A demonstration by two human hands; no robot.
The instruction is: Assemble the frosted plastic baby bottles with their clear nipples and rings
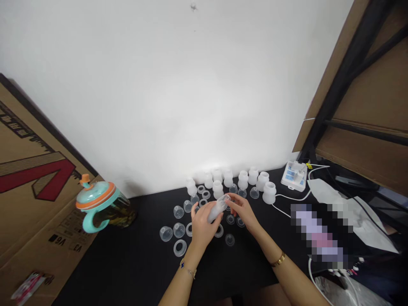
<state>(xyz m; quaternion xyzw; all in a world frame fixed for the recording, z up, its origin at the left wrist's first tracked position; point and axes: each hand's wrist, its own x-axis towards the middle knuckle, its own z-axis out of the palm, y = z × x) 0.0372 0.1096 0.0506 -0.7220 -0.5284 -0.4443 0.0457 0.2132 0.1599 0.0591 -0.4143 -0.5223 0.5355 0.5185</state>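
While left hand (203, 223) grips a smooth, milky bottle (216, 212) | right hand (239, 208) pinches its clear rounded cap (224, 200)

Head-worn view; forward and down at both hands (202, 222)

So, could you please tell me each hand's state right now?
Left hand: closed, holding a bottle.
Right hand: at the bottle's clear top; whether it is gripping cannot be told.
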